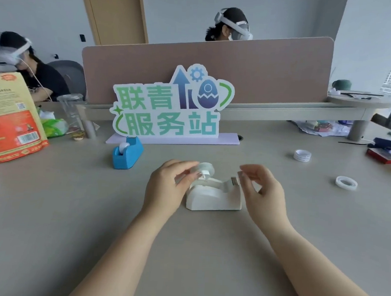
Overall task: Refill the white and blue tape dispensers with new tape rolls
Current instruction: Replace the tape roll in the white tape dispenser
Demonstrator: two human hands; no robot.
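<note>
Orange and cream, a printed bag (11, 118) stands far to the left of the white tape dispenser (212, 198). Nearer, behind and to the left of that dispenser, sits the blue tape dispenser (127, 155), with a pale roll seated in its cradle. Directly behind the white dispenser stands a green-lettered sign (169, 105) on a lilac base.

The left hand (167, 187) is at the white dispenser's left end, its thumb and fingers curled to pinch a clear tape roll (205, 169) on a white hub, held just above the dispenser's cradle. The white dispenser itself is a smooth, rounded cream block on the grey desk (71, 209). It has a small metal cutter at its right end, and a translucent strip lies over that end.

The right hand (263, 188) hangs at the dispenser's right end, fingers curled, fingertips just beside the cutter (whether they grip the strip I cannot tell). Right of the dispenser, a short stack of tape rolls (302, 155) sits farther back, and a single clear roll (346, 182) lies flat.
</note>
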